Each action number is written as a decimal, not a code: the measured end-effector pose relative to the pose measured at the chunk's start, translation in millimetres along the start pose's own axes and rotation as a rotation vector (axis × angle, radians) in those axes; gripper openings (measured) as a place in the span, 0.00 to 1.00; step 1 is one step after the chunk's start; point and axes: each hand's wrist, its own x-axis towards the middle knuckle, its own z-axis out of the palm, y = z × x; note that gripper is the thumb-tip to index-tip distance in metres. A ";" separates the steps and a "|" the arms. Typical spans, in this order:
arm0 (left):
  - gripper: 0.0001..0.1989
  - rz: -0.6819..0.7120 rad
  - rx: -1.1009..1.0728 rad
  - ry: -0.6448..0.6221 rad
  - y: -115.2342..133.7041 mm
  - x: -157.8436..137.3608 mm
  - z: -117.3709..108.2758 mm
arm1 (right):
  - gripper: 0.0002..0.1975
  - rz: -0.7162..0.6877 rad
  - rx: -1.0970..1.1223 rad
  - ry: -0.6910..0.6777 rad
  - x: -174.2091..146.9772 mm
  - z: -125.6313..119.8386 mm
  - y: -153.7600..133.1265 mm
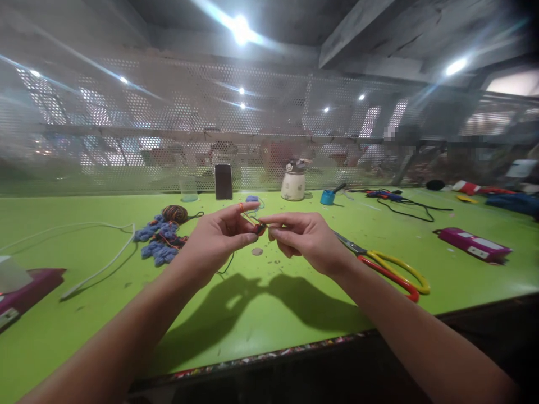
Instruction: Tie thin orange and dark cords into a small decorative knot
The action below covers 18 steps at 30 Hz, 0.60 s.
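Note:
Between thumb and fingers, my left hand pinches a small dark red and black crochet piece. Orange yarn loops around its raised index finger. My right hand is closed in a pinch at the piece's right side, on a thin tool that looks like a crochet hook, mostly hidden by the fingers. Left of my hands lie blue crocheted pieces with dark and orange yarn among them. Behind these rests a ball of multicoloured dark yarn.
Scissors with red and yellow handles lie beside my right forearm. Farther back stand a phone, a white bottle and a blue pot. A purple box lies right; a white cable curves left.

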 end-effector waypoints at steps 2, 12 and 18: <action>0.24 -0.009 0.035 -0.003 0.2 0.2 0.5 | 0.11 0.029 -0.009 0.013 0.7 0.2 0.3; 0.23 0.155 0.408 -0.031 -6.7 -0.8 4.4 | 0.08 0.257 0.078 0.098 5.9 2.5 8.7; 0.14 0.418 0.499 0.113 -19.0 -1.7 9.6 | 0.10 0.224 0.366 0.162 5.8 13.6 10.9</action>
